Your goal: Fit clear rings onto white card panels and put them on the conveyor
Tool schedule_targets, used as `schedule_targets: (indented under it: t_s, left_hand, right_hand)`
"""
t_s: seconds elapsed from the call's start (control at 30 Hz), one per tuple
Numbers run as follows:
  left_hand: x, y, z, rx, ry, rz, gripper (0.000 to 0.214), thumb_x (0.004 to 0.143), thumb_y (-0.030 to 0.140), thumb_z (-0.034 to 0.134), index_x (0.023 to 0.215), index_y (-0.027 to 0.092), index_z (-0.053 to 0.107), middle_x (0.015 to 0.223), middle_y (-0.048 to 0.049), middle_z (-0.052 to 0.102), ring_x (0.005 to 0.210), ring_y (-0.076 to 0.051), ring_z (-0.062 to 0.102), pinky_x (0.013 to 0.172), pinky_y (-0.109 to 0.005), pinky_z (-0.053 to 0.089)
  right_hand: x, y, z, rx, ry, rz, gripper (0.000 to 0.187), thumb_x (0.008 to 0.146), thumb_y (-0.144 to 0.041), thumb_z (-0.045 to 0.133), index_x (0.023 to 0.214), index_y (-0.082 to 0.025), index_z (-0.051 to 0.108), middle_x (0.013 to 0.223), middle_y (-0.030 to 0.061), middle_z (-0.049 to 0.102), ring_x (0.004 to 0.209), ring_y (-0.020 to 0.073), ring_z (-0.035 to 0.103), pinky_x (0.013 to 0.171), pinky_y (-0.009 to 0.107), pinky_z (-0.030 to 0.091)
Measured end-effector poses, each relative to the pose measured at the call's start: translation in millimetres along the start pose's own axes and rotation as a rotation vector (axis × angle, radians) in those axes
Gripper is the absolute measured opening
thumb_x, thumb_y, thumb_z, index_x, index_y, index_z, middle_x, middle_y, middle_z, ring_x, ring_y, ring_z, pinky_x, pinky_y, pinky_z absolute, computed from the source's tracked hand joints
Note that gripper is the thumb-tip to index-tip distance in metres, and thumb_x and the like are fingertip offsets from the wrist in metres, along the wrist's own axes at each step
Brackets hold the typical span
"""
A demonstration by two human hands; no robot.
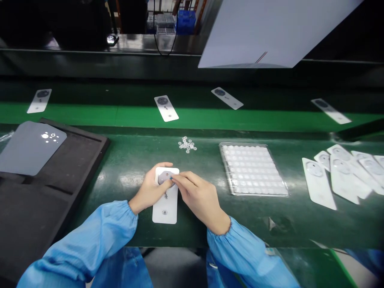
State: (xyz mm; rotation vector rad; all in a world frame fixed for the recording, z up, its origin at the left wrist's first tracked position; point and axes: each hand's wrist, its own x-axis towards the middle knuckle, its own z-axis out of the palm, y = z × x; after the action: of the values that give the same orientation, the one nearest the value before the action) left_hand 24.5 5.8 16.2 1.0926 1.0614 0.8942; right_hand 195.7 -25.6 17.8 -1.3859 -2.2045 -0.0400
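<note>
A white phone-shaped panel [171,208] with a grey round camera area near its top lies on the green bench in front of me. My left hand [150,188] is closed on its left edge, thumb across the face just below the grey circle. My right hand [199,196] comes from the right with thumb and fingers pinched over the circle. A tiny bluish spot shows at those fingertips; what it is I cannot make out. Beyond the panel lies a small heap of clear round discs [187,145].
Right of my hands sits a clear plastic tray [255,170] with rows of white round pieces. Several similar panels [319,184] are piled farther right. A black foam tray [75,160] carries a grey sheet [33,148] at left. More panels [166,108] lie on the green belt [132,116] behind.
</note>
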Motion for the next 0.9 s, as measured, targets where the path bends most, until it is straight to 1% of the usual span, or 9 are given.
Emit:
schedule_targets:
  t_s: [0.13,0.23,0.37,0.47,0.57,0.63,0.73,0.83,0.9]
  left_hand:
    - [-0.2,-2.2,-1.0,0.042,-0.021,0.023,0.051,0.071,0.007,0.066,0.122,0.014,0.063,0.089,-0.0011,0.066,0.07,-0.011,0.056,0.064,-0.022,0.046]
    - [-0.5,-2.1,-0.5,0.036,-0.033,0.004,0.055,0.07,0.005,0.063,0.125,0.012,0.063,0.087,-0.0003,0.065,0.069,-0.01,0.054,0.063,-0.021,0.045]
    - [-0.4,-0.9,-1.5,-0.038,-0.035,-0.067,0.069,0.072,0.01,0.067,0.14,0.011,0.055,0.083,0.0011,0.065,0.066,-0.01,0.055,0.061,-0.021,0.045]
    - [0.3,-0.3,-2.4,-0.076,-0.024,-0.114,0.077,0.073,0.014,0.071,0.147,0.011,0.05,0.085,-0.0001,0.068,0.068,-0.011,0.058,0.063,-0.021,0.046]
    - [0.3,-0.5,-2.0,-0.146,-0.051,-0.145,0.084,0.074,0.017,0.073,0.152,0.011,0.043,0.094,-0.0047,0.072,0.076,-0.014,0.065,0.068,-0.023,0.051]
    - [-0.3,-1.1,-1.2,-0.175,-0.079,-0.16,0.088,0.075,0.02,0.074,0.155,0.011,0.038,0.098,-0.0068,0.074,0.082,-0.017,0.068,0.072,-0.026,0.053]
    - [-1.9,-2.6,0.1,-0.081,-0.086,-0.131,0.085,0.075,0.022,0.077,0.152,0.01,0.044,0.09,-0.0037,0.072,0.075,-0.014,0.065,0.068,-0.023,0.05]
    - [-2.8,-4.3,0.9,-0.004,-0.083,-0.083,0.081,0.076,0.022,0.077,0.151,0.011,0.047,0.088,-0.0014,0.069,0.071,-0.012,0.059,0.065,-0.022,0.048]
    - [-2.9,-5.8,0.9,0.007,-0.089,-0.074,0.081,0.077,0.022,0.075,0.152,0.011,0.045,0.088,-0.0013,0.068,0.071,-0.012,0.059,0.065,-0.022,0.048]
  right_hand:
    - [1.7,-3.3,4.3,-0.022,0.018,0.009,0.022,0.106,-0.019,0.05,0.099,-0.02,0.071,0.095,0.0037,0.076,0.071,0.0144,0.068,0.061,0.027,0.045]
    - [2.6,-5.2,7.9,0.004,-0.026,0.073,0.025,0.107,-0.023,0.045,0.098,-0.02,0.068,0.096,0.0051,0.073,0.067,0.0142,0.065,0.056,0.028,0.042]
    - [6.9,-1.9,3.8,0.407,-0.074,0.231,0.024,0.107,-0.029,0.044,0.094,-0.02,0.062,0.093,0.0063,0.067,0.075,0.0163,0.064,0.06,0.026,0.046]
    - [8.5,6.0,-4.7,0.773,-0.108,0.41,0.025,0.104,-0.039,0.051,0.09,-0.02,0.06,0.079,0.0022,0.06,0.066,0.0144,0.058,0.057,0.025,0.046]
    - [3.7,13.7,-13.0,0.931,-0.119,0.534,0.028,0.102,-0.045,0.056,0.09,-0.02,0.06,0.068,-0.0018,0.055,0.058,0.013,0.055,0.054,0.025,0.045]
    - [-1.8,15.4,-16.0,0.839,-0.035,0.529,0.026,0.101,-0.043,0.058,0.09,-0.019,0.063,0.074,0.0014,0.061,0.063,0.0143,0.059,0.054,0.025,0.047]
    - [-8.3,11.7,-13.2,0.589,0.063,0.364,0.019,0.102,-0.035,0.058,0.099,-0.021,0.07,0.095,0.0079,0.07,0.081,0.0186,0.067,0.062,0.028,0.053]
    - [-10.8,5.7,-4.4,0.412,0.057,0.208,0.019,0.105,-0.031,0.055,0.109,-0.023,0.072,0.103,0.0086,0.07,0.09,0.02,0.069,0.074,0.031,0.057]
    - [-11.9,3.3,0.7,0.312,0.048,0.164,0.02,0.106,-0.029,0.054,0.109,-0.023,0.072,0.104,0.0079,0.07,0.089,0.0187,0.07,0.074,0.029,0.057]
